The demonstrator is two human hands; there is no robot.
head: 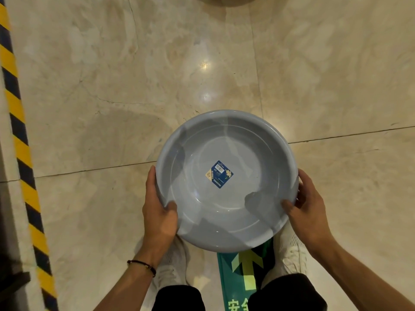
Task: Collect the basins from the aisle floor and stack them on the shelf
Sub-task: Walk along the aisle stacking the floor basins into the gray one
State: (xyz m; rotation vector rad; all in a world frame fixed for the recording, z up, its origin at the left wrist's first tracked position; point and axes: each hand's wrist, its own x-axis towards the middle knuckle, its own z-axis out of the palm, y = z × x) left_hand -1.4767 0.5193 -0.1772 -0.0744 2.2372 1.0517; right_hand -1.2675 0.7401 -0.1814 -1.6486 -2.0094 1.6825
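A round grey-blue basin (226, 221) with a blue label in its middle is held level above the floor, in front of my legs. My left hand (158, 209) grips its left rim, thumb over the inside edge. My right hand (306, 209) grips the right rim the same way. At the top edge of the view, the rim of a beige basin (224, 0) lies on the floor, mostly cut off. No shelf shows in this view.
Polished beige marble floor (112, 86) fills the view. A yellow-and-black hazard stripe (21, 153) runs down the left side beside a dark edge. A green floor arrow sticker (244, 272) lies between my white shoes (173, 263).
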